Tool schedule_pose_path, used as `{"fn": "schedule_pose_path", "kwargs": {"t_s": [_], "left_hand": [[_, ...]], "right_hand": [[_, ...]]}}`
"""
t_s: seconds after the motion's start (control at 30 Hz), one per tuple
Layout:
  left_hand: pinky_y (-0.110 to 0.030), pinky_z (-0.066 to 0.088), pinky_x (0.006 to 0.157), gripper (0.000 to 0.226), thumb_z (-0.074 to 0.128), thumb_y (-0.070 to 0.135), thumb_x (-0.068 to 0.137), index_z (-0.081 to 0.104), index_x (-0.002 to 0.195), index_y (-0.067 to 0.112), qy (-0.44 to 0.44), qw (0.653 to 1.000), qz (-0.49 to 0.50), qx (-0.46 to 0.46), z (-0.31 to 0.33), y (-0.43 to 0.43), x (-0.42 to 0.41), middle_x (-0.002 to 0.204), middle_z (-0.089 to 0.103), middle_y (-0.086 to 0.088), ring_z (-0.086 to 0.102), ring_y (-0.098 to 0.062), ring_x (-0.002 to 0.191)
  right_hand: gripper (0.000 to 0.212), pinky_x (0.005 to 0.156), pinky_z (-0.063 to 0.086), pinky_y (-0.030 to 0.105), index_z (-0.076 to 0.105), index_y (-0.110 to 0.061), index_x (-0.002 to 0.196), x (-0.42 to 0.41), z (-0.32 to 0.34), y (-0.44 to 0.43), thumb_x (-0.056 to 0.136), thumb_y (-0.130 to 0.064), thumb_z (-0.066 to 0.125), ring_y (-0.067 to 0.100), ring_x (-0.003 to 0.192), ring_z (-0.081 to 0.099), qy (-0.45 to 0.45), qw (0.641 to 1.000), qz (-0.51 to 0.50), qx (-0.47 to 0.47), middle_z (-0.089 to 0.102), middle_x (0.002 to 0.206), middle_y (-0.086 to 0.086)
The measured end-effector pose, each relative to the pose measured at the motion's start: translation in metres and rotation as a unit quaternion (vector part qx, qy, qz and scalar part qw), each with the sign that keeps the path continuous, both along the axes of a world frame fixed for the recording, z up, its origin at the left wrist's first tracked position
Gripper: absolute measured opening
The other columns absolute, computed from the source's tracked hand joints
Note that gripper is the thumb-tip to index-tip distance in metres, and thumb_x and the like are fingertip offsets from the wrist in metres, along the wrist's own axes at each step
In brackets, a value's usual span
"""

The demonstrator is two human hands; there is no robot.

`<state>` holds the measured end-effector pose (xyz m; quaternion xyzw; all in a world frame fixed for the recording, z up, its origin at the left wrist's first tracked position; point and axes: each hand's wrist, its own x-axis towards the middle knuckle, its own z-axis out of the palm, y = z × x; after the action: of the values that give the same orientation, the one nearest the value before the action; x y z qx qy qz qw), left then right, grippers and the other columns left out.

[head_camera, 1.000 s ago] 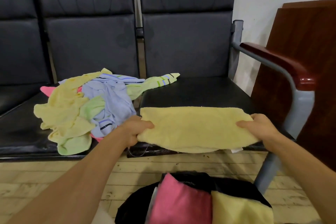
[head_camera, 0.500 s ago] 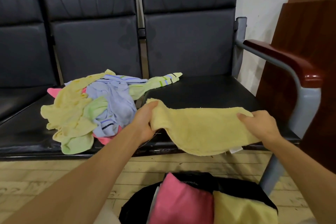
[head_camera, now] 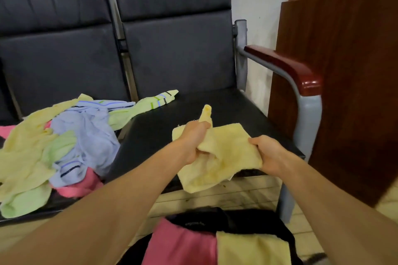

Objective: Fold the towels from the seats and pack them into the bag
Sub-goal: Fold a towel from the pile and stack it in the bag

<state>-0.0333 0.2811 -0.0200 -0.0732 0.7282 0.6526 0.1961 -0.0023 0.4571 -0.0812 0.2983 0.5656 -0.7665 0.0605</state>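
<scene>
Mid-fold on the yellow towel [head_camera: 224, 157]. It's held in the air just above the front edge of the armrest seat [head_camera: 193, 109], straight over the bag [head_camera: 237, 219] on the floor. Both grips are clamped on it: left hand [head_camera: 193, 140] has one end bunched in its fist, a corner poking up past the knuckles; right hand [head_camera: 267, 155] pinches the opposite edge, thumb on top. The hands are close together, so the cloth sags doubled between them — looks like the left end is being brought across to the right to halve it.

My guess at why it's held low over the seat: the seat is the free surface for flattening the fold, and the bag sits right below for the drop.

The bag is open, with a pink folded towel [head_camera: 181, 243] and a yellow folded towel [head_camera: 252, 249] side by side in its mouth. So the task is partway done.

The pile of unfolded towels [head_camera: 60, 146] — yellow, green, lilac, pink — sits on the next seat to the left of the armrest seat, one striped green towel [head_camera: 148, 103] trailing onto it.

Risk: the bunched left end folds uneven; the corners probably need squaring before packing.
</scene>
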Motion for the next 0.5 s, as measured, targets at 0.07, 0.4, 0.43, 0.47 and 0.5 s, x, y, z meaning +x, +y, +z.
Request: {"fn": "schedule_pose_path", "kwargs": {"t_s": [0.07,0.4,0.43,0.47,0.5], "left_hand": [[-0.035,0.049,0.078,0.012,0.045,0.024,0.098,0.047,0.110,0.023,0.011,0.999,-0.026,-0.032,-0.007,0.020,0.007,0.093,0.062,-0.009,0.059,-0.023,0.084],[-0.030,0.046,0.061,0.029,0.037,0.020,0.102,0.054,0.094,-0.001,0.008,0.994,-0.104,-0.022,-0.015,0.036,0.022,0.080,0.057,-0.016,0.055,-0.024,0.063],[-0.032,0.049,0.067,0.026,0.040,0.018,0.100,0.056,0.098,-0.002,0.002,0.995,-0.099,0.003,-0.016,0.028,0.023,0.084,0.060,-0.017,0.058,-0.024,0.069],[-0.034,0.051,0.074,0.023,0.045,0.017,0.099,0.058,0.103,-0.001,-0.002,0.995,-0.089,0.039,-0.016,0.018,0.025,0.089,0.062,-0.016,0.061,-0.025,0.076],[-0.036,0.051,0.081,0.022,0.049,0.016,0.097,0.059,0.109,0.000,-0.015,0.993,-0.078,0.084,-0.016,0.007,0.027,0.095,0.063,-0.014,0.063,-0.025,0.082]], "right_hand": [[0.024,0.074,0.056,0.043,0.057,-0.006,0.118,-0.003,-0.005,0.001,0.099,-0.017,0.047,0.034,0.099,0.066,0.009,1.000,-0.002,-0.016,0.067,0.110,0.018],[0.043,0.087,0.056,0.046,0.067,-0.011,0.107,-0.009,-0.003,-0.002,0.095,-0.049,0.052,0.031,0.093,0.070,0.023,0.999,0.008,0.031,0.073,0.101,0.014],[0.043,0.088,0.056,0.047,0.067,-0.011,0.107,-0.008,-0.002,-0.004,0.092,-0.051,0.057,0.031,0.093,0.070,0.025,0.998,0.023,0.053,0.073,0.102,0.013],[0.044,0.088,0.056,0.047,0.066,-0.011,0.109,-0.006,0.000,-0.007,0.089,-0.050,0.062,0.030,0.093,0.071,0.026,0.995,0.046,0.083,0.072,0.102,0.011],[0.044,0.088,0.057,0.046,0.065,-0.011,0.111,-0.005,0.002,-0.011,0.087,-0.048,0.066,0.028,0.093,0.071,0.028,0.990,0.074,0.118,0.072,0.103,0.010]]}}
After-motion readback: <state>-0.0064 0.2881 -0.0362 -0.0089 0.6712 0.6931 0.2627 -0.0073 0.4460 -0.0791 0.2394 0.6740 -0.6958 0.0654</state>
